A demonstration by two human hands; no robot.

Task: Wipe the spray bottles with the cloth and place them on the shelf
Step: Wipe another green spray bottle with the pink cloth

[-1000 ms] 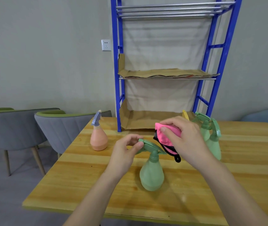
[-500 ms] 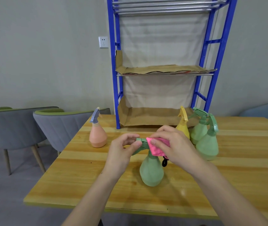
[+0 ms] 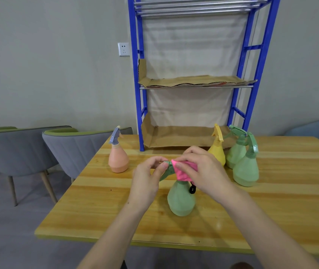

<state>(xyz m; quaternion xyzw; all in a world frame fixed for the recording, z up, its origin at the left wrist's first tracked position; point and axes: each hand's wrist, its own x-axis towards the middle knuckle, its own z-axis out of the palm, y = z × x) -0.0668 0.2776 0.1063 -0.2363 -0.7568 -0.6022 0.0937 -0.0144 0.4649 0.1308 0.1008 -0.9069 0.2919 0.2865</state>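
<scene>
Near green spray bottle (image 3: 181, 200) stood mid-worktop (image 3: 271, 210), toward front edge. Left grip (image 3: 147, 183) pinched its nozzle tip; right grip (image 3: 203, 171) clenched pink cloth (image 3: 182, 170) over trigger head. Judged early: no bottle on shelf (image 3: 193, 84) yet. Orange bottle (image 3: 118, 160), yellow bottle (image 3: 217, 152) and two more green bottles (image 3: 245, 169) stood unshelved near back edge.

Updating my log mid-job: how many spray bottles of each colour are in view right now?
Green spray bottles: 3
Yellow spray bottle: 1
Orange spray bottle: 1
Total: 5
</scene>
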